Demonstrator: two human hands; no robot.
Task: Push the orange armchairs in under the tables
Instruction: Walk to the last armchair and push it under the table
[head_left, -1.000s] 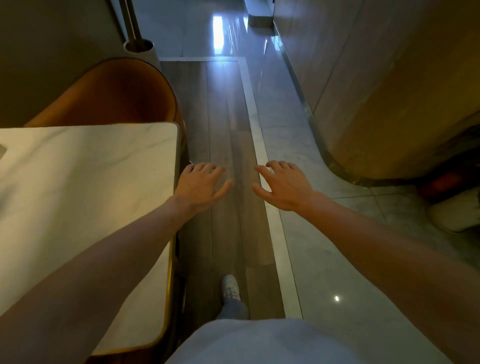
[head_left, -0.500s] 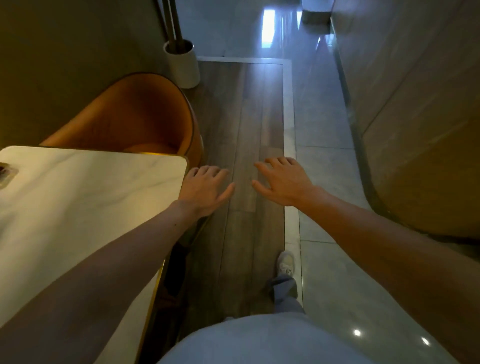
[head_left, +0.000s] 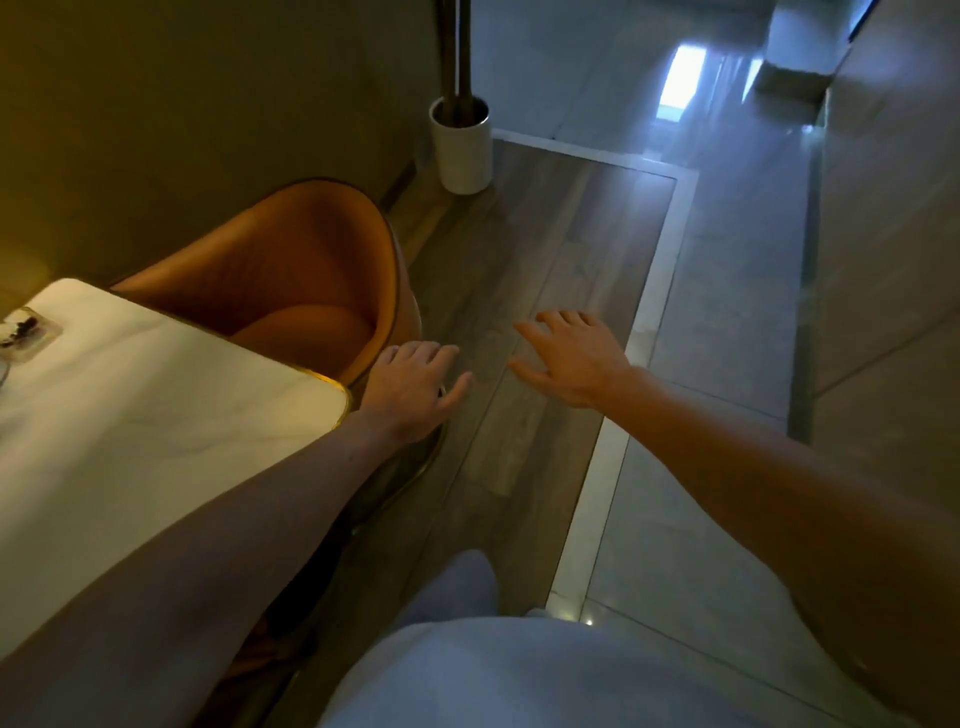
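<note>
Café: marble table (head_left: 156, 415), orange armchair (head_left: 311, 270)

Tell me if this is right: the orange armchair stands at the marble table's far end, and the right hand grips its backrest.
The orange armchair does stand at the marble table's far end, but the right hand grips nothing: the head view shows it open over the wood floor.
</note>
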